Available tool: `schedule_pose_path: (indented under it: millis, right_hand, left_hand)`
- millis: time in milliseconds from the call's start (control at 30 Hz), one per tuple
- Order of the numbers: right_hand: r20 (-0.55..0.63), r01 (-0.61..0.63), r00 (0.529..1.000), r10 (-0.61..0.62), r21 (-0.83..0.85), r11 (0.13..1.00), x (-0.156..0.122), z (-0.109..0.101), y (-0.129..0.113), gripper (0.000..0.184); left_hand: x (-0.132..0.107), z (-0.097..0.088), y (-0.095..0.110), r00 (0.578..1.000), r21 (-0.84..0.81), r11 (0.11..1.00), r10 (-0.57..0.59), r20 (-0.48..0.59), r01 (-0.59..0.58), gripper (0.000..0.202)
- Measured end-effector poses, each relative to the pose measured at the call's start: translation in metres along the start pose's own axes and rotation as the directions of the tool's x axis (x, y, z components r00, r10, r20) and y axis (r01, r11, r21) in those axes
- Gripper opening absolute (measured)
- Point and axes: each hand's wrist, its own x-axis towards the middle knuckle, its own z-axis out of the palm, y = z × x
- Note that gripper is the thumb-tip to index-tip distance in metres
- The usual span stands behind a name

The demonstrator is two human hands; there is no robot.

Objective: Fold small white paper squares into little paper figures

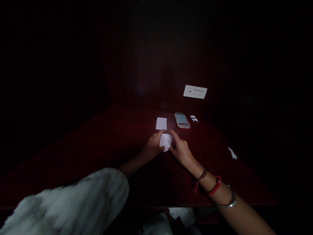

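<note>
A small creased white piece of paper [166,141] is between my two hands, tilted, with fold lines meeting near its middle. My left hand [154,145] grips its left edge, the thumb low and the index finger stretched along the top. At the right edge, my right hand [180,148] curls round the paper, its thumb by the lower corner and its index finger pointing up; the other fingertips are partly hidden. Just beyond my hands, a flat square of white paper [161,123] lies on the dark red table [117,140].
A phone [182,120] with a lit, blurred screen lies behind my right hand. Beside it are crumpled paper scraps [194,118]; another scrap [232,153] is farther right. A white power socket [195,92] is on the back wall. White paper [183,215] shows below the table edge.
</note>
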Motion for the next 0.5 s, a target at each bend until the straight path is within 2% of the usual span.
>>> schedule_pose_path:
  millis: [167,400,500]
  right_hand:
    - [-0.007,0.008,1.0,-0.008,-0.059,0.998,-0.0013,-0.0001,-0.007,0.068]
    - [0.005,-0.025,1.0,0.026,-0.143,0.989,0.0001,0.0006,-0.0077,0.056]
    - [0.016,-0.029,0.999,0.031,-0.153,0.988,0.0009,0.0012,-0.006,0.052]
  left_hand:
    - [-0.0013,-0.0028,0.0022,1.0,0.064,0.998,-0.004,-0.009,0.004,0.066]
    - [-0.0042,-0.0059,0.0065,0.994,0.15,0.983,-0.106,0.012,0.103,0.065]
    - [-0.0045,-0.0052,0.0056,0.996,0.158,0.984,-0.089,0.014,0.086,0.064]
